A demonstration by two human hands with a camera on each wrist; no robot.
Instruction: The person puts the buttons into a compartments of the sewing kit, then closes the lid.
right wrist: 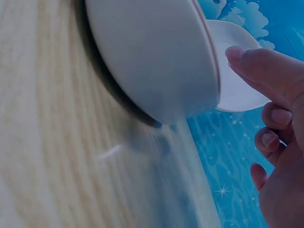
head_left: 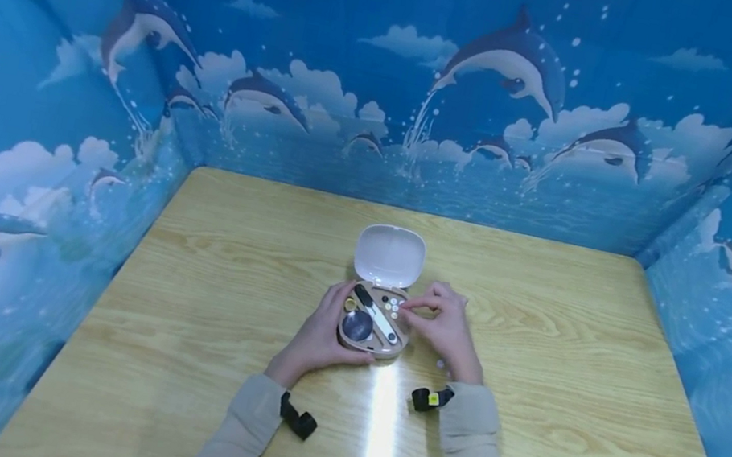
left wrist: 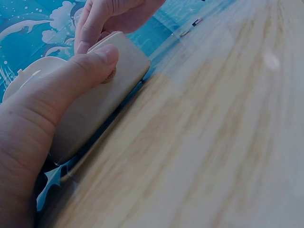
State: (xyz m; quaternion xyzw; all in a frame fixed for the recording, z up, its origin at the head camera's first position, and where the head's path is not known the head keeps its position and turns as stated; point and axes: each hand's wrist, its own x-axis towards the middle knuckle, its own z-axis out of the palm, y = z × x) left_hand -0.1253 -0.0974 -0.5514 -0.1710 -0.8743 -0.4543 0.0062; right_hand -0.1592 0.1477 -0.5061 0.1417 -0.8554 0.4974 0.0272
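A small open sewing kit case [head_left: 371,349] sits on the table with its white lid [head_left: 390,256] tipped back. My left hand [head_left: 320,335] grips the case, thumb along the front wall and fingers around the left side. Inside lie a black-and-white stick-like tool [head_left: 379,319], a dark round piece [head_left: 358,326], a gold ring-shaped piece [head_left: 350,305] and several small buttons [head_left: 388,307]. The thumb and index finger of my right hand [head_left: 444,326] come together at the buttons' compartment; whether a button is between them is hidden. Its other fingers curl in the right wrist view.
Small pale round pieces [head_left: 441,365] lie on the wooden table [head_left: 221,260] beside the right wrist. Black straps with small cameras hang at both wrists. A blue dolphin-print curtain [head_left: 319,163] stands around the table's back and sides.
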